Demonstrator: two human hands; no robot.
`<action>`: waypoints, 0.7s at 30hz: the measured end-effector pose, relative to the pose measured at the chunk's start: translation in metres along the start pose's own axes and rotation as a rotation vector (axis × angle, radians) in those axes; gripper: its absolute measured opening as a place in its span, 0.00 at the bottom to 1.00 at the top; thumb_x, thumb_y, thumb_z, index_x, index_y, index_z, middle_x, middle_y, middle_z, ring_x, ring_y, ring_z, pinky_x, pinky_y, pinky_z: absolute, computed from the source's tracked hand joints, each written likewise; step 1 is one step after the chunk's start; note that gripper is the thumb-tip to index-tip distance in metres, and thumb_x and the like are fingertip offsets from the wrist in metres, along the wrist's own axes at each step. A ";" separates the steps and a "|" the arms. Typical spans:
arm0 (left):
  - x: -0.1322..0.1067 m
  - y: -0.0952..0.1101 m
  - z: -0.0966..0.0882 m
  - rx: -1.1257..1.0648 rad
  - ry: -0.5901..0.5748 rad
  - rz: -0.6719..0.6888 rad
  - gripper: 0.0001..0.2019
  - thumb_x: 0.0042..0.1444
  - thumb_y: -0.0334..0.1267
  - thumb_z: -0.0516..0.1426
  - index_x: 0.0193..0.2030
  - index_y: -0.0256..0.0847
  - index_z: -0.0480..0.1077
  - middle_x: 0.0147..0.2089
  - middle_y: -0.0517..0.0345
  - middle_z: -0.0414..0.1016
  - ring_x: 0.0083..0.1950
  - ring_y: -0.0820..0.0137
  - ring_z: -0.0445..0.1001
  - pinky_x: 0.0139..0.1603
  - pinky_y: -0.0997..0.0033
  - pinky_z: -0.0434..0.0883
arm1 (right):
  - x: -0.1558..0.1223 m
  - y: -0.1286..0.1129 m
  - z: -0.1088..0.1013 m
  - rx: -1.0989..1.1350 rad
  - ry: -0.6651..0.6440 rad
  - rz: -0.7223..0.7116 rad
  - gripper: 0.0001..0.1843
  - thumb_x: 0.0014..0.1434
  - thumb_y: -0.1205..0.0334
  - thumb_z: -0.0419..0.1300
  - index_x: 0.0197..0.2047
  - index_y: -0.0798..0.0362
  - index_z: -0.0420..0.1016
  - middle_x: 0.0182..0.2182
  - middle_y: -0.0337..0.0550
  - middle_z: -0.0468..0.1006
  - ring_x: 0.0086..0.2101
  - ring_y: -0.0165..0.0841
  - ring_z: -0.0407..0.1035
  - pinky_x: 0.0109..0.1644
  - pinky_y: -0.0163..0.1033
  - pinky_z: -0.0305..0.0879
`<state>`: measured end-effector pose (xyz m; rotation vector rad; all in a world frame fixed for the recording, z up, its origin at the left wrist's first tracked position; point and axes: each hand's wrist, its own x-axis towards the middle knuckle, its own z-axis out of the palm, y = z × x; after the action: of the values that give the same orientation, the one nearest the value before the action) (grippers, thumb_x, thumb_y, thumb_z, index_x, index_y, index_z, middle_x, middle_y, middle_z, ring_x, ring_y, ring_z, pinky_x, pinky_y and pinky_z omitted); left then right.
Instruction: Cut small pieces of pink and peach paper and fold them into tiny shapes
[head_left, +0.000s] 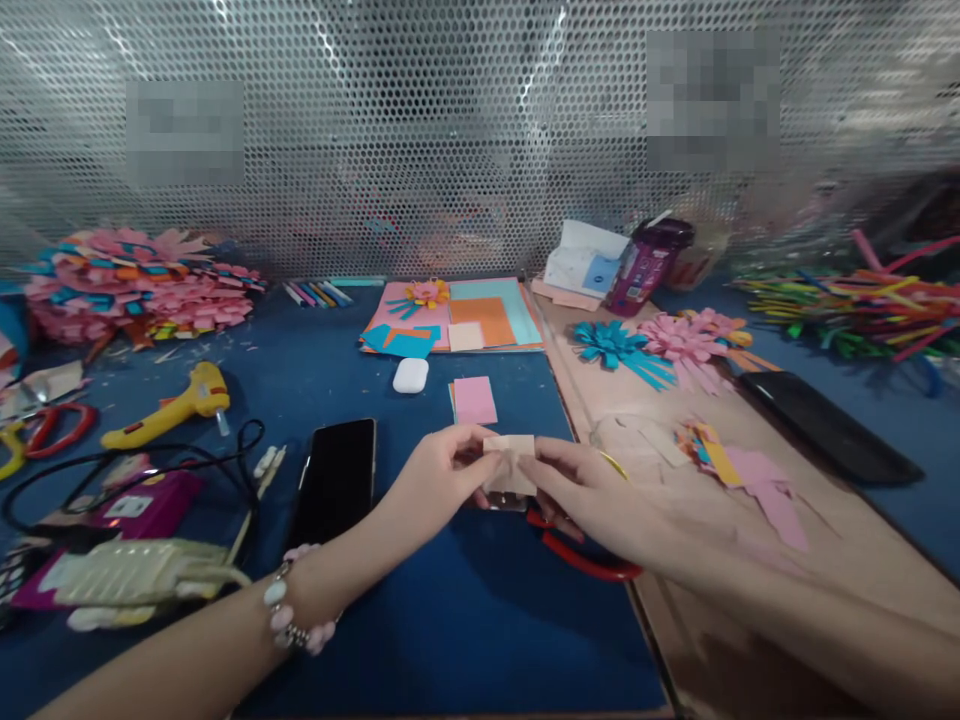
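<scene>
Blue mat [465,630] showed in a wide stretch along the near edge, between the 2 forearms; most room to move was here. A bead bracelet [294,612] sat on the left wrist.

The left hand [442,478] and right hand [592,490] met above the mat's right part, just beside the straight edge of a brown board [592,400]. A beige paper piece [511,462] was held between them, lifted off the mat. The left thumb and forefinger were pinched on its left edge and the right fingertips on its right edge. Both hands were closed on it, with the other fingers curled. Red-handled scissors [592,562] lay under the right hand, across the seam of mat and board, partly hidden.

A black phone [336,478] lay flat left of the left hand, near but apart. Further left the ground was crowded: a black cable [150,462] and a yellow glue gun [169,410].

Beyond the hands lay a pink paper slip [474,400], then a white case [410,375], with a narrow lane of mat between them. On the board were paper scraps [750,480] and 2 paper flowers, teal [619,350] and pink [686,345].

Further back lay a stack of coloured sheets [457,315]. A perforated metal screen [450,130] closed the far edge.
</scene>
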<state>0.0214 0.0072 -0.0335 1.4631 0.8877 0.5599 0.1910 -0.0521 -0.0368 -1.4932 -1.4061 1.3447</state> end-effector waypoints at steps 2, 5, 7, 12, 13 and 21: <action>-0.001 -0.001 -0.002 0.004 0.015 0.019 0.11 0.52 0.41 0.55 0.39 0.38 0.69 0.33 0.55 0.73 0.24 0.75 0.68 0.26 0.72 0.67 | 0.002 0.004 0.003 0.041 0.031 0.000 0.15 0.59 0.48 0.51 0.32 0.51 0.64 0.14 0.29 0.63 0.10 0.20 0.52 0.12 0.27 0.47; -0.003 0.000 -0.004 -0.019 0.040 0.021 0.10 0.52 0.40 0.54 0.38 0.38 0.70 0.32 0.56 0.72 0.25 0.75 0.67 0.26 0.73 0.67 | 0.007 0.007 0.003 0.105 0.030 -0.003 0.14 0.58 0.49 0.54 0.31 0.52 0.63 0.17 0.31 0.67 0.12 0.20 0.58 0.13 0.26 0.51; -0.005 0.001 -0.005 -0.047 0.043 -0.002 0.09 0.52 0.40 0.54 0.38 0.38 0.70 0.31 0.57 0.71 0.24 0.75 0.66 0.26 0.73 0.66 | 0.009 0.007 0.002 0.125 0.009 0.011 0.14 0.57 0.50 0.55 0.32 0.52 0.64 0.19 0.33 0.71 0.13 0.21 0.62 0.15 0.26 0.54; -0.007 0.003 -0.004 -0.134 0.035 -0.007 0.09 0.52 0.39 0.55 0.37 0.38 0.70 0.30 0.56 0.71 0.27 0.74 0.66 0.26 0.74 0.65 | 0.010 0.002 -0.004 0.171 -0.031 0.043 0.13 0.58 0.52 0.55 0.37 0.54 0.68 0.22 0.35 0.72 0.16 0.22 0.66 0.17 0.26 0.60; -0.008 0.003 -0.003 -0.145 0.037 -0.006 0.08 0.51 0.39 0.55 0.37 0.38 0.70 0.31 0.56 0.71 0.28 0.74 0.66 0.27 0.74 0.65 | 0.009 0.001 -0.004 0.177 -0.040 0.044 0.13 0.58 0.52 0.55 0.38 0.54 0.68 0.22 0.35 0.72 0.16 0.22 0.66 0.18 0.26 0.61; -0.006 0.002 -0.003 -0.203 0.101 -0.101 0.09 0.49 0.37 0.56 0.38 0.38 0.70 0.33 0.57 0.71 0.29 0.74 0.67 0.30 0.74 0.66 | 0.000 0.004 0.003 0.196 0.044 -0.161 0.26 0.56 0.65 0.52 0.58 0.45 0.55 0.39 0.42 0.72 0.20 0.23 0.69 0.21 0.32 0.70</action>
<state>0.0158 0.0040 -0.0305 1.2091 0.9491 0.6338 0.1896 -0.0532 -0.0414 -1.2472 -1.2972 1.3010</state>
